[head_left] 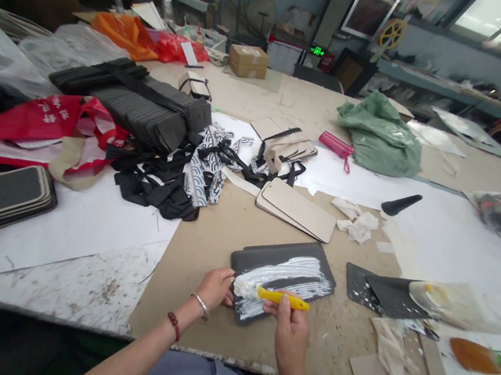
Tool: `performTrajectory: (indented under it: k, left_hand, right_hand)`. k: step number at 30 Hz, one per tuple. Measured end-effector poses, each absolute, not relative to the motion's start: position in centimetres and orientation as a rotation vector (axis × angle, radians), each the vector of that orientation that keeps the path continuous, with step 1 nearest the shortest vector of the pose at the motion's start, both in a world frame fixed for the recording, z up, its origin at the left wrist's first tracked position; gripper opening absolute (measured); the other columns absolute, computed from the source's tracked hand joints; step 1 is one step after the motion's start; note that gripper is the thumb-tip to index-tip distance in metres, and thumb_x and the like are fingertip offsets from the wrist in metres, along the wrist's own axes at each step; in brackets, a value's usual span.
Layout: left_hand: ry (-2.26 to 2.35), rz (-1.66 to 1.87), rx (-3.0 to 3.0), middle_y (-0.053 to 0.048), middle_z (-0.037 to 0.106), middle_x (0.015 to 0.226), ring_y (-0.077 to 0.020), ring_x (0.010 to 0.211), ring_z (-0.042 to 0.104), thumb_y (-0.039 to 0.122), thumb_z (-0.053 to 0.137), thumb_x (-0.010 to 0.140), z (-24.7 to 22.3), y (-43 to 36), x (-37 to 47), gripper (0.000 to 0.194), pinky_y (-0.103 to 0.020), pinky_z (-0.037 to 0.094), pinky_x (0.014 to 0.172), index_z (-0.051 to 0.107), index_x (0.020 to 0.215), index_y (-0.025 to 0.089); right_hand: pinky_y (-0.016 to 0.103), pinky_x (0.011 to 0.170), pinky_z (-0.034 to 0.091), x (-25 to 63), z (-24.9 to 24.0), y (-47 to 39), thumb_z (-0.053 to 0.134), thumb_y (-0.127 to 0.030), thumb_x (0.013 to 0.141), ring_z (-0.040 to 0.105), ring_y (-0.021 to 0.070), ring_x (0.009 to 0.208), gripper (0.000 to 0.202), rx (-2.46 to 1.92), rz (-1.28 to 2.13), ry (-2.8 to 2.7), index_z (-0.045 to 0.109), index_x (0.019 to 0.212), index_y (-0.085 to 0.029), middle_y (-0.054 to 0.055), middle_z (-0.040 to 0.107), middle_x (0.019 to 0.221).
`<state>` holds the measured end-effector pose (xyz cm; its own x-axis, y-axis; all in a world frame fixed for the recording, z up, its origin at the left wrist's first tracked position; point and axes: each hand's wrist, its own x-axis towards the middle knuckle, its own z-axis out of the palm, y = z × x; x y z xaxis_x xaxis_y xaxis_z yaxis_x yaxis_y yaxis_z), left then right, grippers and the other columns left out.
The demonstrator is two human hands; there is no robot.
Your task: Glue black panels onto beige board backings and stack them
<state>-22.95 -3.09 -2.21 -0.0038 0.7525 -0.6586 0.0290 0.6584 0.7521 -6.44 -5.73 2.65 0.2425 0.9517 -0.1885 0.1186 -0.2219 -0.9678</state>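
Observation:
A dark grey rectangular panel (pixel 282 253) lies on brown board in front of me, apparently on top of another one. Streaks of white paste (pixel 301 273) cover much of its upper face. My right hand (pixel 291 333) is closed around the yellow handle of a paintbrush (pixel 283 298). The brush's white-coated bristles touch the panel near its left edge. There my left hand (pixel 216 287) grips the panel's rim, its fingertips partly hidden. Just beyond lies a small stack of beige panels (pixel 297 209), with crumpled white scraps (pixel 358 222) beside it.
To the right, a bag-lined paste tub (pixel 460 304) lies by dark pieces, and an amber glue bottle (pixel 475 356) is near the edge. Black straps (pixel 156 182) and a bundled stack of grey panels (pixel 149 109) sit at left. A green bag (pixel 382 135) stands farther back.

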Motion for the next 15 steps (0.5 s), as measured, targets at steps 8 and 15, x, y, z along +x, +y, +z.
performTrajectory:
  k: [8,15]
  left_hand:
    - [1.432,0.640,0.747,0.004,0.051,0.037,-0.0094,0.033,0.050,0.021,0.045,0.074,-2.0,-3.3,-24.1,0.011,-0.018,0.039,0.035,0.051,0.069,0.013]
    - [1.428,0.696,0.756,0.004,0.052,0.038,-0.0109,0.036,0.053,0.024,0.050,0.070,-1.8,-3.4,-25.7,0.013,-0.019,0.042,0.037,0.054,0.072,0.012]
  right_hand:
    - [0.036,0.061,0.054,0.7,-0.8,-1.7,0.054,-0.052,0.070,0.063,0.0207,0.060,0.041,-1.633,0.845,-0.724,0.052,0.086,-0.013,0.004,0.065,0.063]
    - [0.033,0.062,0.053,6.0,-1.2,-0.2,0.053,-0.050,0.070,0.064,0.0199,0.062,0.039,-1.647,0.709,-0.653,0.052,0.083,-0.013,0.003,0.064,0.061]
